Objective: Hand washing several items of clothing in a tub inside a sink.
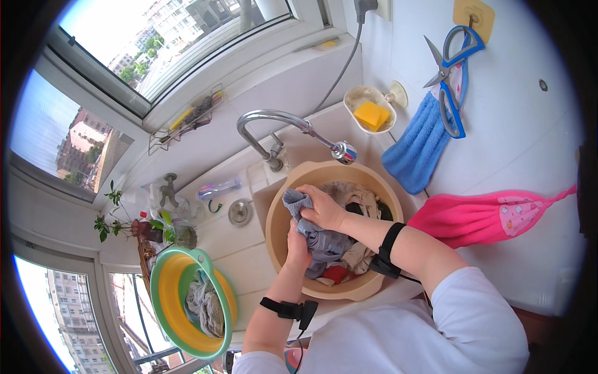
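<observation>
A tan plastic basin (275,233) sits in the sink below the faucet, with wet clothes and some suds inside. Over its left half, my right hand (322,208) grips the upper part of a grey-blue garment (327,245), whose bunched end sticks up past the fingers. My left hand (299,243) holds the same cloth just below, its fingers partly hidden. The rest of the garment hangs into the basin among beige, dark and red fabric (335,273). To the left, a green and yellow basin (163,299) holds crumpled grey cloths (208,306).
A chrome faucet (275,114) arches over the basin's rear rim. Behind it, a soap dish (350,105) holds yellow soap (372,116). Scissors (444,77), a blue towel (416,145) and a pink towel (462,217) hang at right. A clear bottle (219,188) and drain strainer (240,212) lie on the left counter.
</observation>
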Demonstrator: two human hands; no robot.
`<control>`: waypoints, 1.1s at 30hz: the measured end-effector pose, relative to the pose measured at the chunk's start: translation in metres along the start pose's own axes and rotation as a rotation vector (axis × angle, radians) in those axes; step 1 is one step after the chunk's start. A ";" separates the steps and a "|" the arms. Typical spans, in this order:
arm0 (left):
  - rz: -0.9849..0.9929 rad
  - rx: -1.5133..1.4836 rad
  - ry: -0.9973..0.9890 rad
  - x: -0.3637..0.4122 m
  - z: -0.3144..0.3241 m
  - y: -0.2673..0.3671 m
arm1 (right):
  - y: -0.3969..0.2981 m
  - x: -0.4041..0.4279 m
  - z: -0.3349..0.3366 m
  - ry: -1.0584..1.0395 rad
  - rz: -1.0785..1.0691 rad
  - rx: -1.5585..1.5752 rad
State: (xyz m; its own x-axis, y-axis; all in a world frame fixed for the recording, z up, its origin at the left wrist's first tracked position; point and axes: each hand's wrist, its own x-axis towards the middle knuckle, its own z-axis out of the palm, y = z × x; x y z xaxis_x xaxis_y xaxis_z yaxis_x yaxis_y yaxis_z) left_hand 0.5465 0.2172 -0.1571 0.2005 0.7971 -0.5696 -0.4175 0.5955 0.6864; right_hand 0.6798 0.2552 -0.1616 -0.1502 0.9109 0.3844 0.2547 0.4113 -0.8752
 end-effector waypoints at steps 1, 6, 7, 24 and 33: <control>0.020 0.203 0.045 0.007 -0.006 -0.001 | 0.011 0.003 -0.010 -0.028 0.019 0.032; 0.489 1.165 0.245 0.014 -0.019 0.011 | 0.041 -0.007 -0.058 -0.058 0.310 -0.430; 0.484 1.163 0.247 0.014 -0.020 0.010 | 0.040 -0.009 -0.062 -0.062 0.313 -0.429; 0.052 1.833 -0.033 0.082 -0.033 -0.033 | 0.091 -0.004 -0.025 -0.885 0.506 -0.872; 0.006 1.781 -0.038 0.124 -0.052 -0.046 | 0.104 0.004 -0.013 -0.824 0.501 -0.888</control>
State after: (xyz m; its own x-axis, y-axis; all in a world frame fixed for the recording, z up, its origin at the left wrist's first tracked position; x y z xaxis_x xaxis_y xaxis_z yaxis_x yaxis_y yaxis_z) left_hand 0.5446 0.2833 -0.2828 0.2319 0.7858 -0.5733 0.9476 -0.0494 0.3157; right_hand 0.7183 0.3023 -0.2470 -0.3120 0.8125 -0.4925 0.9439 0.2064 -0.2576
